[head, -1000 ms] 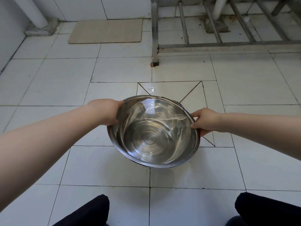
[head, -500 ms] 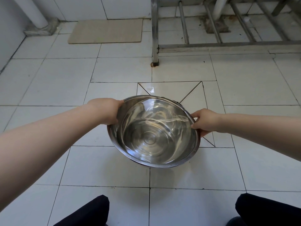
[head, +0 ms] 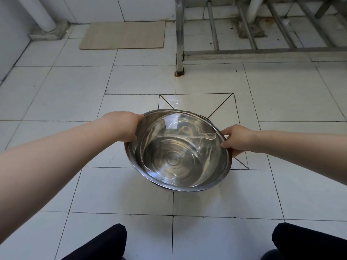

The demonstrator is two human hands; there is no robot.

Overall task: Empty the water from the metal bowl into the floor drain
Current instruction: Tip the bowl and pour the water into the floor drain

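Steel, thin and rigid, the metal bowl at frame centre likely feels sloshy-heavy and slick, so left hand and right hand pinch opposite rims with closed fingers, above the sloped tiles.

Utility washroom — white floor tiles, steel rack, pipe.

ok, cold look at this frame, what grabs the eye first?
The shiny metal bowl at centre, holding water, gripped at its rim by the left hand and right hand. Behind it, diagonal tile cuts slope inward on the floor, with a wet patch just past the rim.
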